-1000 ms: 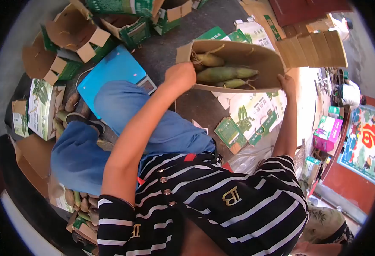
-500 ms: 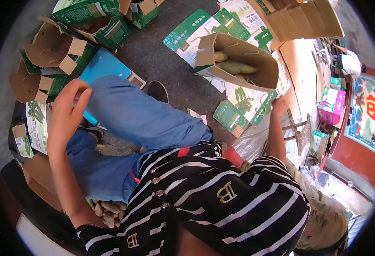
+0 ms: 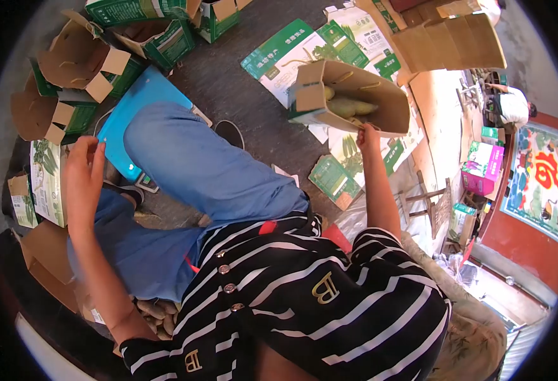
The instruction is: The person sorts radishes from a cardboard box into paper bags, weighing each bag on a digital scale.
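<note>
My right hand is closed at the near edge of an open-topped cardboard carton, where its cord handle hangs. Inside the carton lie several pale green-yellow, long root vegetables. Raised beside my bent knee, my left hand has its fingers loosely extended and holds nothing. It is nearest to the blue flat scale and a white-green printed carton.
Open green cartons crowd the upper left. Flattened printed cartons lie on the dark floor around the filled carton. Brownish roots sit in a box by my left hip. A purple box and a person are at the right.
My right hand has moved left from beside the carton to its near edge and closed there. The left hand has lowered slightly, and the view has shifted a little.
</note>
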A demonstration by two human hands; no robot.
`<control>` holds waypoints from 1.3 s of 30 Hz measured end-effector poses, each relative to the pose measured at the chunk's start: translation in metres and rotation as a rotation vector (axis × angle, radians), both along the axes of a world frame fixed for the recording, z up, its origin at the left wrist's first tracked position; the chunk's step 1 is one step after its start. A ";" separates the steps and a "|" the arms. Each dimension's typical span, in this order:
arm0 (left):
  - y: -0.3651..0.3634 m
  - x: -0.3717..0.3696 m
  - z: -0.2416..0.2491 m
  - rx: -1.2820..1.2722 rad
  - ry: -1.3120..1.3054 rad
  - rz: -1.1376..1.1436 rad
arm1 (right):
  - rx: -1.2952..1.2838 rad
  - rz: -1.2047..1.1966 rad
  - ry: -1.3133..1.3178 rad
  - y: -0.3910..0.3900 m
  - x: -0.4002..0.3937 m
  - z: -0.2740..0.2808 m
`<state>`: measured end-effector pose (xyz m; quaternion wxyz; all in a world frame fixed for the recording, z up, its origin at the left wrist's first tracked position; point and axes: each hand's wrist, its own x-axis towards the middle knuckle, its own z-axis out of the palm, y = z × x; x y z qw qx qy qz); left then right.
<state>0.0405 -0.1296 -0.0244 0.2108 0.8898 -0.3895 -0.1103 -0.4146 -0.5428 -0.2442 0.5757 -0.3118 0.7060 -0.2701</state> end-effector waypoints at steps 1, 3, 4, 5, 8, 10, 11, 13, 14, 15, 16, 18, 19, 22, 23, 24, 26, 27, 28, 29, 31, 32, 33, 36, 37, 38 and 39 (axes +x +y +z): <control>0.001 0.000 0.000 0.011 -0.010 -0.012 | -0.009 -0.004 0.041 -0.016 -0.021 -0.010; 0.004 -0.002 0.000 0.059 -0.043 -0.029 | -0.028 0.188 0.179 -0.034 -0.051 0.011; 0.004 -0.003 -0.002 0.083 -0.055 -0.045 | -0.026 0.250 0.281 -0.045 -0.071 0.016; 0.005 -0.005 -0.004 0.076 -0.032 -0.052 | -0.098 0.320 0.434 -0.055 -0.088 0.019; 0.009 -0.007 -0.005 0.071 0.008 -0.080 | -0.289 0.495 0.831 -0.071 -0.136 -0.001; 0.009 -0.006 -0.005 0.077 -0.002 -0.111 | -0.400 0.569 1.018 -0.069 -0.153 0.000; 0.011 -0.004 -0.007 0.112 0.025 -0.110 | -0.319 0.536 0.921 -0.079 -0.179 -0.029; 0.014 -0.006 -0.010 0.225 -0.045 -0.169 | -0.278 0.643 1.014 -0.070 -0.172 -0.026; 0.014 -0.007 -0.011 0.282 -0.085 -0.196 | -0.312 0.583 1.164 -0.053 -0.152 -0.020; 0.014 -0.010 -0.008 0.335 -0.041 -0.214 | -0.269 0.591 1.197 -0.047 -0.138 -0.011; 0.012 -0.012 -0.008 0.341 -0.068 -0.239 | -0.243 0.606 1.193 -0.044 -0.133 -0.007; 0.013 -0.015 -0.010 0.360 -0.121 -0.279 | -0.167 0.648 1.157 -0.045 -0.133 -0.003; 0.015 -0.015 -0.013 0.319 -0.161 -0.291 | -0.169 0.643 1.159 -0.040 -0.134 -0.001; 0.010 -0.022 -0.005 0.358 -0.126 -0.283 | -0.208 0.615 1.145 -0.027 -0.137 -0.001; 0.009 -0.023 -0.004 0.358 -0.127 -0.284 | -0.233 0.589 1.132 -0.023 -0.143 -0.009; 0.009 -0.024 -0.003 0.360 -0.128 -0.286 | -0.257 0.564 1.119 -0.018 -0.145 -0.010; 0.004 -0.027 0.004 0.437 -0.086 -0.263 | -0.326 0.489 1.121 -0.006 -0.148 -0.012; -0.002 -0.030 0.014 0.510 -0.045 -0.239 | -0.320 0.482 1.131 -0.003 -0.148 -0.010; -0.006 -0.031 0.018 0.584 -0.003 -0.215 | -0.313 0.476 1.142 -0.002 -0.148 -0.009; -0.005 -0.031 0.017 0.572 -0.020 -0.221 | -0.284 0.492 1.158 -0.004 -0.146 -0.007; 0.000 -0.030 0.014 0.549 -0.056 -0.234 | -0.223 0.522 1.187 -0.012 -0.145 -0.007; 0.001 -0.030 0.013 0.543 -0.044 -0.235 | -0.222 0.493 1.185 -0.015 -0.146 -0.006; 0.002 -0.029 0.013 0.536 -0.031 -0.233 | -0.222 0.465 1.182 -0.015 -0.136 0.006; 0.009 -0.024 0.005 0.482 -0.072 -0.236 | -0.609 0.258 1.224 -0.020 -0.091 0.034; 0.012 -0.023 0.002 0.463 -0.097 -0.242 | -0.796 0.163 1.235 -0.018 -0.074 0.042; 0.009 -0.025 0.006 0.490 -0.077 -0.231 | -1.007 0.257 1.243 -0.022 -0.057 0.048; 0.003 -0.028 0.012 0.517 -0.057 -0.222 | -1.218 0.352 1.242 -0.030 -0.038 0.055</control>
